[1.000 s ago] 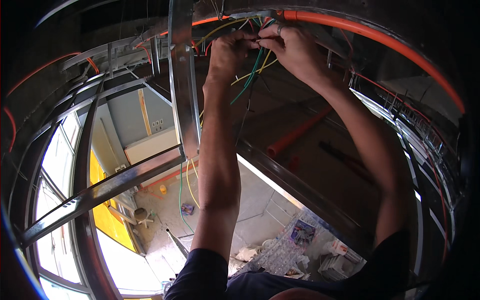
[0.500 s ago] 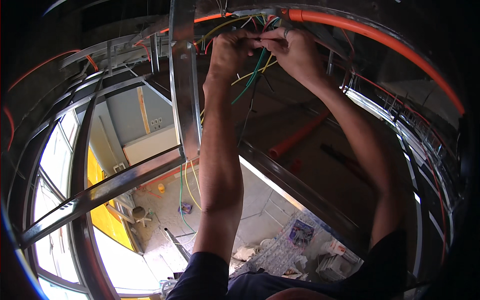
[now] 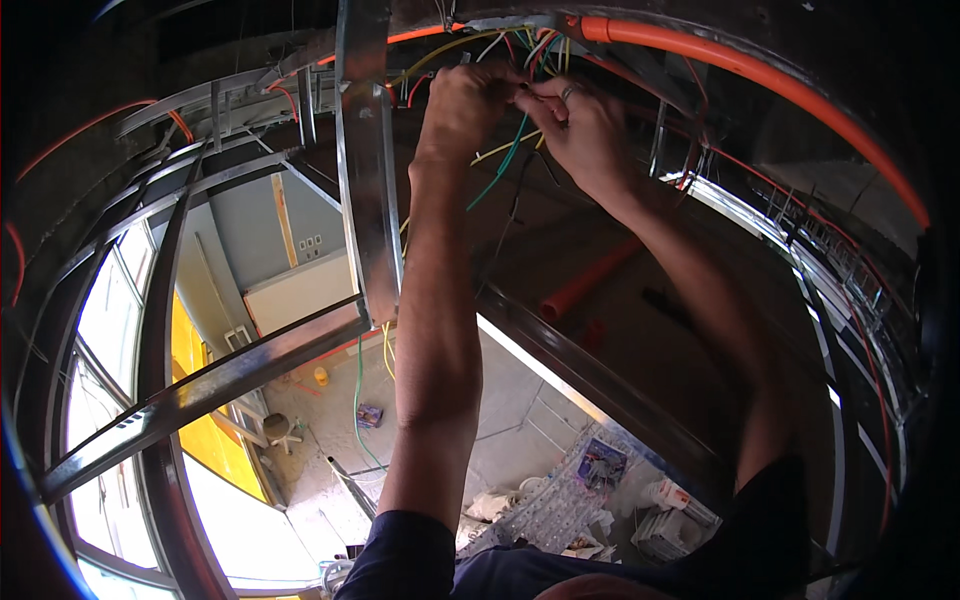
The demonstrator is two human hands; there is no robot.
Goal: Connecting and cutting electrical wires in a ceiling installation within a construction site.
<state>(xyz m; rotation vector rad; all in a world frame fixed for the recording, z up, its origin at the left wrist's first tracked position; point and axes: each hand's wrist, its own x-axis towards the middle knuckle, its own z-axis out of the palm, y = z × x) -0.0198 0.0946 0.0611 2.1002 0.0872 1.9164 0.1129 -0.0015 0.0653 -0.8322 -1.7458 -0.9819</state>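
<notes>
Both my arms reach up to a bundle of electrical wires (image 3: 541,46) under the ceiling, coloured red, white, green and yellow. My left hand (image 3: 466,105) is closed, its thumb and fingers pinching at the wires. Facing it, my right hand (image 3: 584,130), with a ring on one finger, is also closed in a pinch. The fingertips of both hands nearly meet around a thin wire, its end mostly hidden by them. Below the hands dangle a green wire (image 3: 499,174), a yellow wire (image 3: 492,155) and a thin black wire (image 3: 516,203).
A metal stud (image 3: 368,190) stands just left of my left arm, joined to a crossbar (image 3: 215,382). An orange conduit (image 3: 740,72) curves along the ceiling at right. Another orange pipe (image 3: 590,283) lies beyond the frame. Far below, the floor (image 3: 420,470) holds boxes and bags.
My right hand has dropped slightly, and its fingers have curled more. More of the wire bundle shows above it. The yellow and green wires hanging at lower left have swung a little.
</notes>
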